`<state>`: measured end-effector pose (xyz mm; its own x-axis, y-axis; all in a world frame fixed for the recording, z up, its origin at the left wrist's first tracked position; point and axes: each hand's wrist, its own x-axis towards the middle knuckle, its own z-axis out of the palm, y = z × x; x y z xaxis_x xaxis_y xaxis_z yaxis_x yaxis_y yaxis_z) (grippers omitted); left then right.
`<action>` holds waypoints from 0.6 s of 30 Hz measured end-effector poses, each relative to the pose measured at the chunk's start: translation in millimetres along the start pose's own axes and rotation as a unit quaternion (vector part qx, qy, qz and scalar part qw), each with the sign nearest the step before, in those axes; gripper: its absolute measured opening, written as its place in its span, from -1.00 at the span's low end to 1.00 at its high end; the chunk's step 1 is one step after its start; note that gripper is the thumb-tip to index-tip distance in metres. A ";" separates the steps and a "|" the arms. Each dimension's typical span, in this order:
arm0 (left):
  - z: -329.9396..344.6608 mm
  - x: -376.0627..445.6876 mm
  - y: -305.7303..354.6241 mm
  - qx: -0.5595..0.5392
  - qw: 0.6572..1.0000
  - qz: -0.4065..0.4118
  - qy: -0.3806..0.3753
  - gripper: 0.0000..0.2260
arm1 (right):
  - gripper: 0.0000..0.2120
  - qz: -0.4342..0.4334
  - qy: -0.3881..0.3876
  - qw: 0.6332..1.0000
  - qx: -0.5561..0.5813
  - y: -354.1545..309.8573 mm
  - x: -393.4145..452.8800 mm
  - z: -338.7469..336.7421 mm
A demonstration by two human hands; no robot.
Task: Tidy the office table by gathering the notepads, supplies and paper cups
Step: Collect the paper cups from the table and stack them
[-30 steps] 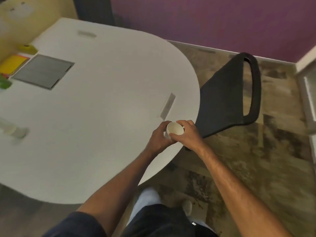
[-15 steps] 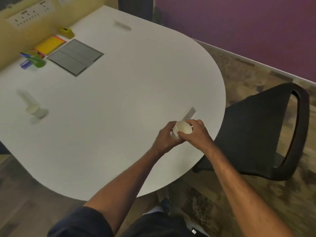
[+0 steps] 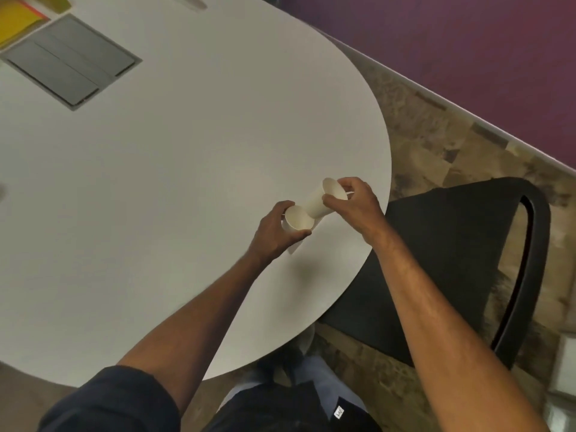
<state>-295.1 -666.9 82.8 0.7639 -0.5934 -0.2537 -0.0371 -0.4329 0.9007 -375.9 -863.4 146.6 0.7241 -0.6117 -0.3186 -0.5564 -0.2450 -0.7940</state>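
Hands that half a second ago cupped one cup together have parted: left hand (image 3: 274, 232) grips a cup (image 3: 297, 218), right hand (image 3: 355, 201) another cup (image 3: 324, 198), nesting them over the worktop (image 3: 187, 182).

Landmark: grey hatch panel (image 3: 70, 62), set flush in the white table (image 3: 187, 157) at the far left.

- Tabletop from the panel toward the near right edge: bare, open to a hand.
- Near right edge, well away from the panel: left hand (image 3: 276, 232) and right hand (image 3: 355, 202) each grip a paper cup, lower cup (image 3: 297, 218) and upper cup (image 3: 324, 198); both forearms cross the near rim.
- Just beyond the panel, far left corner: yellow notepad (image 3: 17, 21), partly cut off.
- Off the table's right edge, opposite the panel: black chair (image 3: 452, 260) stands close against the rim.
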 end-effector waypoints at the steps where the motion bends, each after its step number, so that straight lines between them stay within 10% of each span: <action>1: 1.0 5.1 0.3 -0.003 1.000 -0.007 0.008 -0.40 | -0.41 -0.001 0.008 1.000 -0.005 1.8 10.6 -4.4; 18: 40.9 51.0 -10.9 -0.032 0.995 -0.074 0.054 -0.37 | -0.26 -0.007 0.035 0.987 -0.160 90.4 139.5 -12.6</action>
<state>-282.1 -720.2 45.7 0.8231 -0.4487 -0.3481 0.1187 -0.4634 0.8782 -330.3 -980.3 36.9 0.7091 -0.6540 -0.2636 -0.6545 -0.4715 -0.5910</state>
